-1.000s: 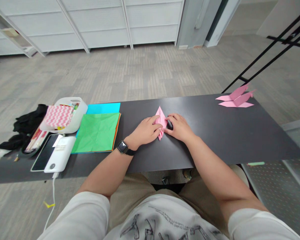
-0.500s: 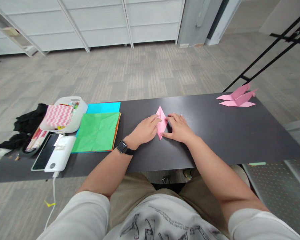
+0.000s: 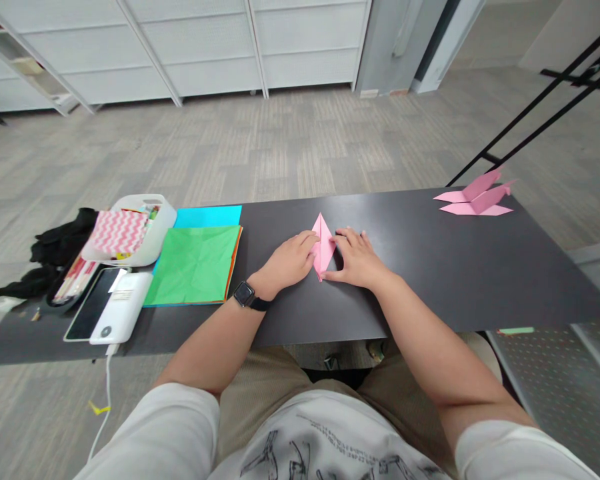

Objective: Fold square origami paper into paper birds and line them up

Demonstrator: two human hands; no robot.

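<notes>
1. The left hand [image 3: 287, 261] is laid on the dark counter [image 3: 430, 267], its fingers [image 3: 307, 241] held close together and slightly bent, the tips pressed onto the left edge of the pink folded paper [image 3: 324, 247].
2. The left thumb is tucked out of sight under the hand, so whether that edge is being pinched cannot be told.
3. The right hand [image 3: 357, 259] is spread flat, palm down, its fingers [image 3: 350, 235] a little apart. The fingertips are set against the paper's right edge, and the thumb is stretched towards its near point.
4. Nothing is gripped by the right hand; the paper is only touched.
5. The paper, a narrow kite shape, is seen lying flat between the two sets of fingertips, one point away from the person, the other towards them.
6. A black watch [image 3: 245, 294] is worn on the left wrist.
7. Well out beyond the left fingers, a green sheet [image 3: 195, 265] is stacked over a blue sheet [image 3: 207, 216].
8. Further out that way, a white tray [image 3: 150, 233], a phone [image 3: 91, 313] and a white power bank [image 3: 120, 309] are found.
9. Far past the right fingers, at the counter's corner, two pink folded shapes [image 3: 473, 199] are seen with their wings raised.
</notes>
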